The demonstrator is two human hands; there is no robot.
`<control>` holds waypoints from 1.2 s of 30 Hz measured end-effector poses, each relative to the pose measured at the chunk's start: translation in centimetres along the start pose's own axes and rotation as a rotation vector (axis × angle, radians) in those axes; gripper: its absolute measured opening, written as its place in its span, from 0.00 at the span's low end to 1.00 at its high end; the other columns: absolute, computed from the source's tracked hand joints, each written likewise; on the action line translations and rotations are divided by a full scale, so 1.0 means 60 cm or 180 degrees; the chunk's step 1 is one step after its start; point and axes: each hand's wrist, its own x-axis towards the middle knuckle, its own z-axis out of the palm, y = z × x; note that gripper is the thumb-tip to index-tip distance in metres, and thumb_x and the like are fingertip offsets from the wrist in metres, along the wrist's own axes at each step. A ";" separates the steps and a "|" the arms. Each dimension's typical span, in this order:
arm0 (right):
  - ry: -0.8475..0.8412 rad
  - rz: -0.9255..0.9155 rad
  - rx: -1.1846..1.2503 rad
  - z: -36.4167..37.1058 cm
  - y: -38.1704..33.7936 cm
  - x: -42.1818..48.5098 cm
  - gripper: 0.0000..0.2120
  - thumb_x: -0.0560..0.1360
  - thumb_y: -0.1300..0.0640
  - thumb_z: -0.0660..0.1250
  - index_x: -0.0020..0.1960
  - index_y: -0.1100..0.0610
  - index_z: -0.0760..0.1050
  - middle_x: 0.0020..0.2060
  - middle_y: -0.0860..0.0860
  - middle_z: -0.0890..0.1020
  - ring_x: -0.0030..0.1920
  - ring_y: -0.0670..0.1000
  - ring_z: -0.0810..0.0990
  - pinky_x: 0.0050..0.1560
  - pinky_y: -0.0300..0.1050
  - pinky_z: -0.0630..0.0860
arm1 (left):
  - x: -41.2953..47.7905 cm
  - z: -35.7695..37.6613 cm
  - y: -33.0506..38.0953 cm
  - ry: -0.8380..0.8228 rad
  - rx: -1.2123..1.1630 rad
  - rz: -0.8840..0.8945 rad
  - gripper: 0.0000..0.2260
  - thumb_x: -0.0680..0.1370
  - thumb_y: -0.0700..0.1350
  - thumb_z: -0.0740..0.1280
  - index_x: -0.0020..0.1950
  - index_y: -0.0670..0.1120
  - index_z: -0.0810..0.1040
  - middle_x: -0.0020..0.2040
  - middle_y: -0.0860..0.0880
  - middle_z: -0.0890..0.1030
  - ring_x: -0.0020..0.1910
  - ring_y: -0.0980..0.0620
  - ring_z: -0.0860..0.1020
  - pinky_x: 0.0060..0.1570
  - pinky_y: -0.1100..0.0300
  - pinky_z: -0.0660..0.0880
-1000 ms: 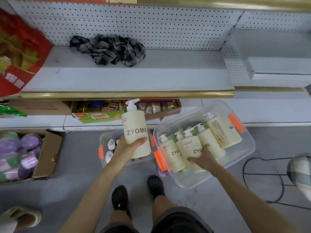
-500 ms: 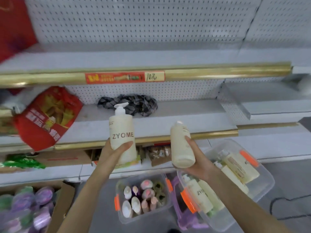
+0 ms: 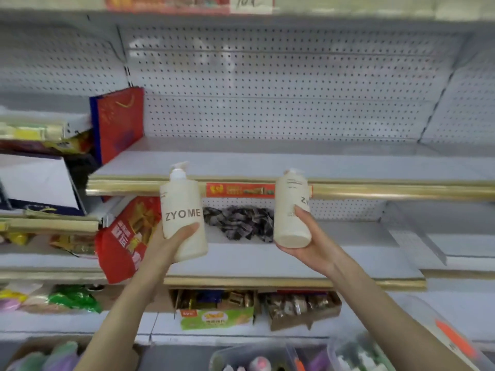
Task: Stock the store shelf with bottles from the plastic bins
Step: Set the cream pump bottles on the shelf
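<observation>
**A:** While both arms reach up toward the shelving, what does the left grip [image 3: 171, 245] have?

**B:** It is clamped round the lower half of a cream pump bottle [image 3: 183, 210], with the thumb across the front. The bottle is upright and "ZYOME" faces the camera. It is held in the air in front of the gold edge of the upper shelf [image 3: 267, 162], not resting on it.

**A:** And the right grip [image 3: 313, 242]?

**B:** That one is clamped on a second bottle [image 3: 290, 207], also cream. It is tipped so that its base shows (the top is too blurred to make out). It is also in the air, level with the same gold edge and well apart from the first.

**A:** What lies between them?

**B:** A red price strip [image 3: 241, 190] on the shelf edge. Behind it, a crumpled checked cloth [image 3: 238, 223] lies on the middle shelf [image 3: 267, 259].

**A:** And to the left?

**B:** A red snack bag [image 3: 120, 245] hangs over the middle shelf's edge. A red gift bag [image 3: 117, 124] stands at the left end of the upper shelf.

**A:** Where are the bins?

**B:** A clear bin [image 3: 222, 354] sits at the bottom edge of the view. A larger bin [image 3: 423, 325] with an orange clip is to its right. What is inside them is blurred.
</observation>
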 end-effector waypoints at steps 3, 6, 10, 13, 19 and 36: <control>0.0025 -0.0129 -0.0407 0.029 -0.030 0.030 0.48 0.48 0.48 0.83 0.64 0.53 0.70 0.51 0.57 0.82 0.48 0.55 0.84 0.42 0.51 0.80 | 0.032 -0.002 0.025 0.0057 -0.0156 0.0035 0.33 0.58 0.56 0.73 0.61 0.51 0.72 0.53 0.47 0.80 0.51 0.48 0.79 0.41 0.57 0.75; -0.0160 -0.0135 -0.0397 0.046 -0.062 0.065 0.42 0.52 0.47 0.83 0.62 0.54 0.72 0.49 0.57 0.83 0.46 0.56 0.83 0.42 0.51 0.80 | 0.068 0.003 0.042 0.0119 -0.0140 0.0079 0.36 0.55 0.59 0.73 0.61 0.49 0.73 0.54 0.44 0.80 0.52 0.44 0.79 0.44 0.52 0.77; -0.0307 -0.0017 -0.0345 0.061 -0.100 0.115 0.22 0.70 0.48 0.69 0.62 0.54 0.71 0.48 0.57 0.82 0.47 0.57 0.81 0.48 0.56 0.77 | 0.104 0.014 0.051 0.0192 -0.0221 0.0102 0.33 0.55 0.61 0.72 0.57 0.50 0.75 0.53 0.43 0.81 0.52 0.42 0.80 0.54 0.43 0.75; -0.0517 0.0046 -0.0294 0.070 -0.112 0.154 0.18 0.73 0.50 0.65 0.60 0.55 0.71 0.47 0.57 0.82 0.47 0.57 0.81 0.58 0.61 0.73 | 0.124 0.020 0.052 0.0296 -0.0346 0.0102 0.32 0.54 0.59 0.72 0.55 0.50 0.75 0.50 0.43 0.81 0.49 0.43 0.80 0.50 0.46 0.77; -0.0720 0.0216 -0.0361 0.110 -0.120 0.223 0.21 0.71 0.54 0.68 0.62 0.59 0.72 0.52 0.57 0.82 0.50 0.56 0.82 0.43 0.51 0.81 | 0.169 -0.007 0.061 0.0457 -0.0569 0.0107 0.23 0.61 0.52 0.71 0.54 0.48 0.74 0.46 0.43 0.79 0.42 0.46 0.78 0.23 0.61 0.75; -0.0318 -0.0205 -0.1392 0.341 -0.049 0.605 0.32 0.67 0.60 0.74 0.67 0.59 0.65 0.55 0.55 0.80 0.50 0.52 0.81 0.39 0.49 0.79 | 0.448 -0.203 0.112 0.0263 0.0070 0.0330 0.31 0.52 0.60 0.71 0.53 0.56 0.74 0.48 0.51 0.81 0.47 0.52 0.80 0.43 0.56 0.76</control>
